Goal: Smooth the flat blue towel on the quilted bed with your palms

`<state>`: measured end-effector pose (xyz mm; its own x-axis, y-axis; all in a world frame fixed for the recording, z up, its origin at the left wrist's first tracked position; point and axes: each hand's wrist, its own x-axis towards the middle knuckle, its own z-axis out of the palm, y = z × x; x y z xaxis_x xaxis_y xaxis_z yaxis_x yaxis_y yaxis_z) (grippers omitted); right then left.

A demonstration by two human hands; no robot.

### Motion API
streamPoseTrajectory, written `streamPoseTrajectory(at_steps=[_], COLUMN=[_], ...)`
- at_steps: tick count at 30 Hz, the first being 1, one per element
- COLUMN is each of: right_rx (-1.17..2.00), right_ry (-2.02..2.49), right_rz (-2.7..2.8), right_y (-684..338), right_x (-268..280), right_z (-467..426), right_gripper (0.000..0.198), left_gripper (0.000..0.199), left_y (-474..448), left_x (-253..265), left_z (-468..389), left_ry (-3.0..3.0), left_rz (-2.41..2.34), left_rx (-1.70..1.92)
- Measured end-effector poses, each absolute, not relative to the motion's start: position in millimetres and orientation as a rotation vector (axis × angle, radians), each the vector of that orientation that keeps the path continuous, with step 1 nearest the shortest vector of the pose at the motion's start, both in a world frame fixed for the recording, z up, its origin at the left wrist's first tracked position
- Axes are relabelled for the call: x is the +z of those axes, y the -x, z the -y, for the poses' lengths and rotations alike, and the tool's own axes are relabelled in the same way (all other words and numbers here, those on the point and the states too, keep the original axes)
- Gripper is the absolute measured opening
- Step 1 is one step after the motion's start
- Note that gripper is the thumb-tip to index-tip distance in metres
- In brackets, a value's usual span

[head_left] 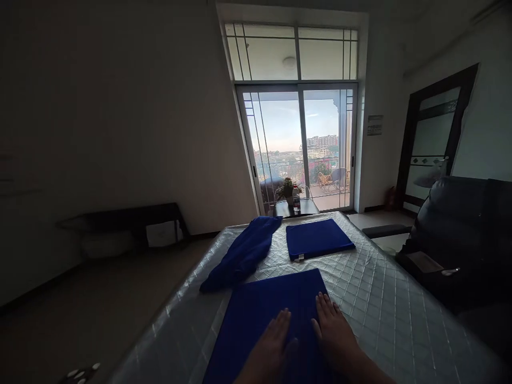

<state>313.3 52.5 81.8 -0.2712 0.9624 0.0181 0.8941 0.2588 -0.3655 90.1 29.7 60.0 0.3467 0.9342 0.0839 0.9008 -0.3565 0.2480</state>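
A blue cloth (256, 304) lies spread flat on the silvery quilted surface (384, 309) in front of me. My left hand (272, 338) is over the middle of this cloth, its fingers stretched out and slightly blurred. On the cloth's right edge rests my right hand (332, 322), palm down with the fingers extended. Neither hand grips anything. Beyond them a neatly folded blue cloth (320, 238) with a small white label lies at the far right. A crumpled blue cloth (244, 253) stretches along the far left, close to the flat one.
A small dark table (308, 207) with a potted plant (288, 188) and a bottle (296, 198) stands past the far edge, before a glass sliding door (276, 133). A dark armchair (460, 234) is on the right. Along the left wall sits a low dark bench (136, 216).
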Motion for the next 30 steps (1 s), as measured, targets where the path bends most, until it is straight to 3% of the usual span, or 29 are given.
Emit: streamPoseTrajectory(at_steps=[3, 8, 22, 30], right_rx=[0.349, 0.301, 0.365, 0.335], right_ry=[1.707, 1.617, 1.725, 1.747], right_rz=[2.327, 2.375, 2.332, 2.325], right_y=[-315.0, -318.0, -315.1, -312.4], right_x=[72.9, 65.4, 78.9, 86.6], right_z=[-57.2, -60.1, -54.9, -47.8], right_gripper=[0.062, 0.058, 0.063, 0.064], left_gripper=[0.071, 0.074, 0.066, 0.076], left_y=[-138.9, -161.3, -2.1, -5.6], left_x=[58.5, 55.7, 38.9, 58.1], left_z=[-29.3, -33.1, 9.7, 27.3], left_ry=[-2.585, -2.561, -2.079, -1.951], left_rz=[-1.373, -1.452, -2.207, -2.245], left_rx=[0.371, 0.503, 0.337, 0.321])
